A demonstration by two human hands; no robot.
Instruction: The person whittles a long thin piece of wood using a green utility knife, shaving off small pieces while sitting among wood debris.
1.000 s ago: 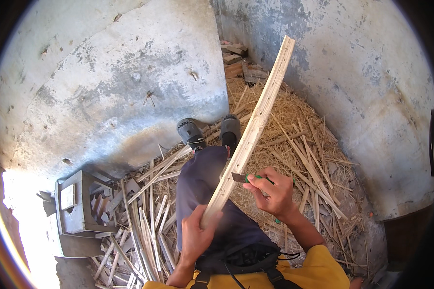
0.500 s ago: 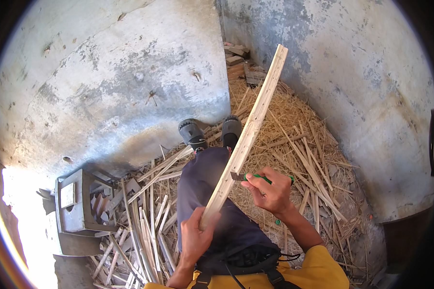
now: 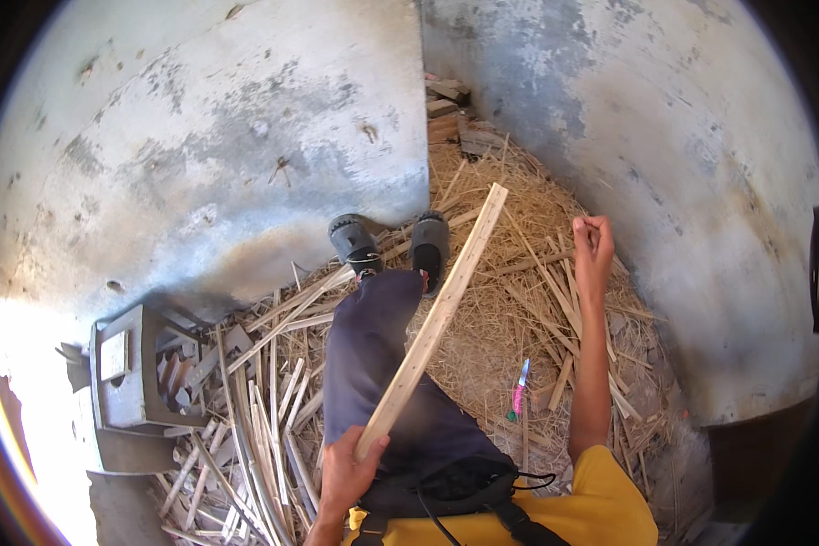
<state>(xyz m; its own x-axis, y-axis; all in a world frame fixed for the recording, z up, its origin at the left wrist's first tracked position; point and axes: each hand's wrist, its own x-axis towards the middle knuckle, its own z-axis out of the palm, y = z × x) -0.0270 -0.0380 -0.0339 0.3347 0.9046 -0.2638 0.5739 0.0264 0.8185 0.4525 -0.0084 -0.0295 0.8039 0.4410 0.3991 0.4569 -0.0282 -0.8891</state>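
My left hand (image 3: 348, 473) is closed round the near end of a long flat wooden strip (image 3: 437, 318). The strip slants up and away to the right, over my trouser leg, with its far end free. Off to the right, well apart from the strip, my right hand (image 3: 594, 250) is raised with its fingers curled in. Whatever those fingers hold, if anything, is hidden. A small knife (image 3: 520, 391) with a pink handle and a pale bluish blade lies on the littered ground between the strip and my right forearm.
Loose wooden slats (image 3: 268, 428) lie heaped at the left, beside a grey box-like frame (image 3: 136, 364). Straw and shavings (image 3: 473, 355) cover the ground ahead. Worn plaster walls (image 3: 246, 136) meet at a corner, with stacked wood pieces (image 3: 446, 96) at their foot.
My right hand has moved from the strip up and to the right; the green-handled blade it held no longer shows. The strip has been lowered and drawn nearer in my left hand.
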